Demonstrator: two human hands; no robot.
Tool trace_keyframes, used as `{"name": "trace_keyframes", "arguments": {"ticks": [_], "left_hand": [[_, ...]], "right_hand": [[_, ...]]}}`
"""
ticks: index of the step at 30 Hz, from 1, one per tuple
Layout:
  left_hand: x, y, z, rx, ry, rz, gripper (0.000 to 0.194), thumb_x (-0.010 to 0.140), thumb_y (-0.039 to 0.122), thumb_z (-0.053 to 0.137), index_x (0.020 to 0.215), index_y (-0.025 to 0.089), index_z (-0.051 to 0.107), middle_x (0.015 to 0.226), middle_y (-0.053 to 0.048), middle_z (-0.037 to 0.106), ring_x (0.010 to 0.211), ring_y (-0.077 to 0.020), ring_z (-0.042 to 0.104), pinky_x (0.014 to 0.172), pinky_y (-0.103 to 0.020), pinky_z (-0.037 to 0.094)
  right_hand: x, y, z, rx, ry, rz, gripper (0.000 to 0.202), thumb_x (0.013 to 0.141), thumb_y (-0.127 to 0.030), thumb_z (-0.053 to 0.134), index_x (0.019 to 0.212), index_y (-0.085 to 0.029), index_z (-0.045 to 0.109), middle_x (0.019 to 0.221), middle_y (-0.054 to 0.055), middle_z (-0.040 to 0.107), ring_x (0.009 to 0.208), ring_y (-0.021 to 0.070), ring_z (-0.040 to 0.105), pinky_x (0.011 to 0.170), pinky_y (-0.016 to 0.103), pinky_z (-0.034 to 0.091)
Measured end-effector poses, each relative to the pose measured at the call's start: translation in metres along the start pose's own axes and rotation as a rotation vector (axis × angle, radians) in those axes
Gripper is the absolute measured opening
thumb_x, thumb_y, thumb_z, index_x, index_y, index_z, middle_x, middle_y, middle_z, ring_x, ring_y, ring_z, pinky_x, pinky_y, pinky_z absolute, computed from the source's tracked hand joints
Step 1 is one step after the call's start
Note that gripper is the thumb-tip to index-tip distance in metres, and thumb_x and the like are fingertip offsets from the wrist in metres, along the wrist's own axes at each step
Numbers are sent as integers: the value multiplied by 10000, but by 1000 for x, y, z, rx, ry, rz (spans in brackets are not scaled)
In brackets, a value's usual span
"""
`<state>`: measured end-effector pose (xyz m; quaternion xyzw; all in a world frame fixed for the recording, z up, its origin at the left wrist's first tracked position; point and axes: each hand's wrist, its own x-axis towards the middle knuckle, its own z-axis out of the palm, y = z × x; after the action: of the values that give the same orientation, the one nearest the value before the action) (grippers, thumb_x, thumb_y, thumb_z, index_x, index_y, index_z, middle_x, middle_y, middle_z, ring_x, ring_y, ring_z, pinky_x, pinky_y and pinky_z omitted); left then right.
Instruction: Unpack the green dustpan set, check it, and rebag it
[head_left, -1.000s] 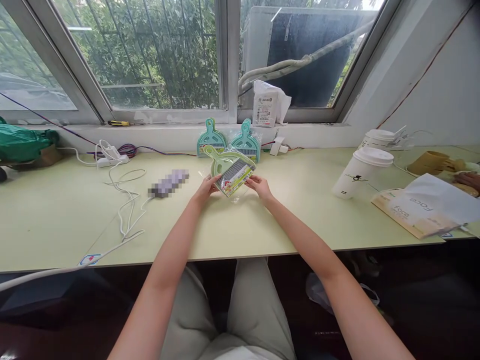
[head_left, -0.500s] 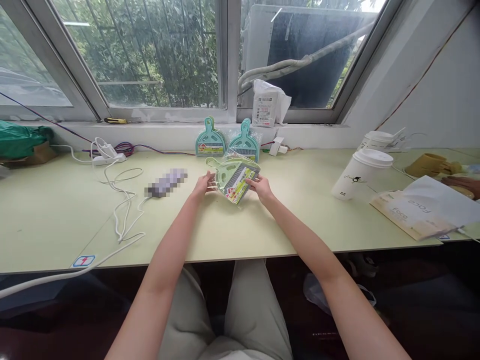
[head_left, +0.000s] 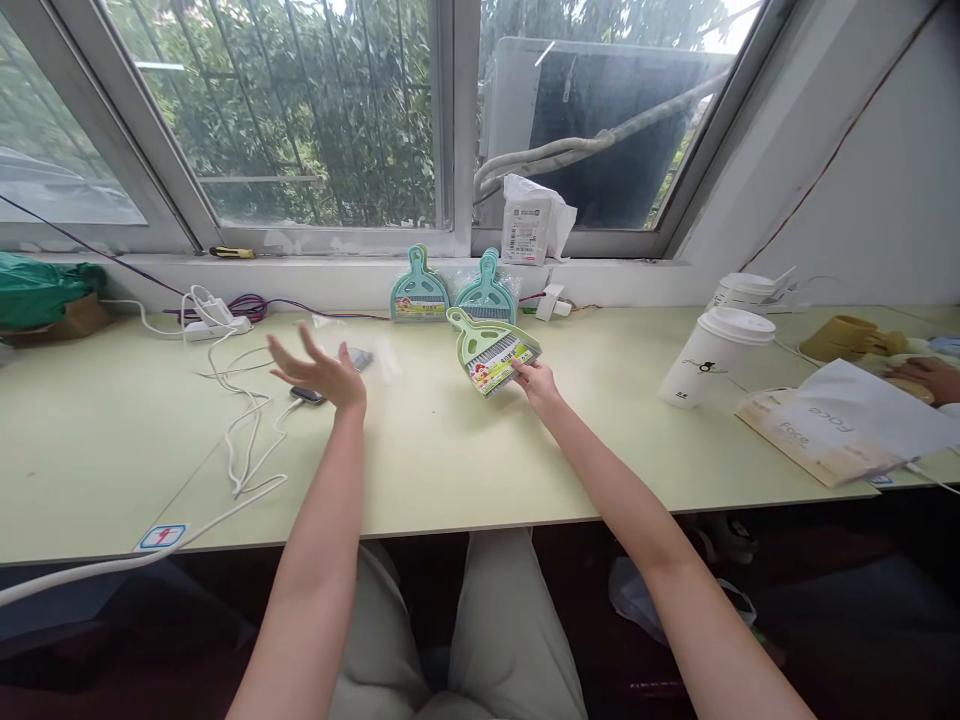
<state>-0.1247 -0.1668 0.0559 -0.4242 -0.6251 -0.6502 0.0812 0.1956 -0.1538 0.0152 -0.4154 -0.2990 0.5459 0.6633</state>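
Just right of the frame's centre, the right hand (head_left: pixel 534 378) pinches the lower right corner of a pale green mini dustpan set (head_left: pixel 491 352), fingers clamped on its edge, and holds it tilted just above the light green table (head_left: pixel 465 460). The set's long axis runs diagonally: the handle with its hang hole points to the upper left of the frame, toward the window, while the wide mouth with the colourful label card faces the lower right, toward the hand. The left hand (head_left: pixel 319 370), left of centre, is open with the fingers spread apart and the palm turned up and inward; it grips nothing. Beside and just beyond it lies a crumpled clear plastic wrapper (head_left: pixel 375 352), partly blurred, over a small dark object that cannot be made out. Behind the held set, two teal dustpan sets (head_left: pixel 420 290) stand upright side by side against the ledge, handles pointing up. A white power strip (head_left: pixel 214 318) with looping white cable sits at the left, and a white lidded paper cup (head_left: pixel 711 352) stands at the right, with a paper bag (head_left: pixel 840 425) lying flat near it.
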Motion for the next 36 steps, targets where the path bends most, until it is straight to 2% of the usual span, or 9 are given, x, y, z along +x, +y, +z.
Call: {"name": "trace_keyframes", "arguments": {"ticks": [3, 6, 9, 15, 22, 26, 28, 32, 36], "left_hand": [[-25, 24, 17, -281, -424, 43, 595, 849, 485, 554, 1351, 213, 383, 1512, -136, 245, 1410, -297, 182, 1115, -503, 218], [-55, 40, 45, -580, -899, -251, 591, 889, 559, 411, 1374, 229, 342, 1260, -139, 533, 1125, -250, 550, 906, -408, 478], [-77, 43, 62, -701, -1191, -449, 555, 895, 506, 401, 1368, 224, 332, 1115, -103, 603, 903, -205, 629, 728, -354, 541], [-76, 32, 63, -604, -947, -458, 389, 876, 379, 409, 1222, 224, 496, 1026, -59, 619, 813, -168, 615, 632, -286, 516], [-72, 19, 71, -600, -747, -261, 370, 906, 395, 397, 1149, 169, 562, 1130, -96, 623, 1044, -205, 574, 844, -306, 459], [-79, 23, 71, -580, -735, -128, 396, 910, 413, 399, 1161, 166, 580, 1130, -93, 628, 1047, -197, 568, 890, -303, 422], [-86, 32, 67, -537, -758, -80, 424, 910, 430, 405, 1178, 155, 584, 1003, -84, 651, 921, -188, 593, 797, -283, 437], [-103, 59, 51, -433, -832, 78, 475, 923, 457, 386, 1248, 156, 558, 624, 10, 526, 577, -129, 487, 579, -235, 366], [-111, 78, 36, -399, -861, 252, 493, 939, 458, 357, 1315, 178, 510, 570, 41, 444, 522, -105, 402, 554, -218, 325]], "right_hand": [[-5, 6, 7, 21, -39, -15, 194, 698, -108, 733, 858, -158, 636, 909, 40, 734, 904, 189, 697, 919, 340, 565], [-7, 9, 12, 29, -95, 0, 182, 724, -110, 719, 881, -157, 639, 920, 38, 735, 885, 170, 702, 900, 304, 571], [-3, 7, 10, -39, -153, 92, 98, 783, -110, 671, 872, -133, 638, 859, 54, 737, 807, 149, 709, 800, 252, 598], [13, -8, -12, -214, -235, 319, 141, 900, -198, 548, 924, -79, 620, 782, 115, 728, 671, 154, 708, 599, 223, 604], [34, -23, -43, 105, 206, 117, 434, 1002, -318, 216, 1089, -95, 578, 833, 113, 728, 741, 126, 706, 686, 220, 592], [24, -24, -34, -150, 54, 98, 458, 976, -427, 287, 989, -131, 636, 907, 115, 724, 724, 137, 694, 637, 239, 563], [9, -21, -17, -435, -43, -42, 400, 938, -461, 387, 968, -168, 658, 948, 91, 717, 682, 140, 675, 619, 250, 533], [-27, -12, 21, -1041, -118, -613, 329, 909, -471, 448, 974, -231, 662, 1030, 65, 665, 870, 185, 630, 758, 286, 478], [-44, -8, 32, -1245, -32, -894, 330, 947, -440, 362, 958, -214, 603, 1042, 89, 575, 1002, 214, 542, 755, 296, 443]]}}
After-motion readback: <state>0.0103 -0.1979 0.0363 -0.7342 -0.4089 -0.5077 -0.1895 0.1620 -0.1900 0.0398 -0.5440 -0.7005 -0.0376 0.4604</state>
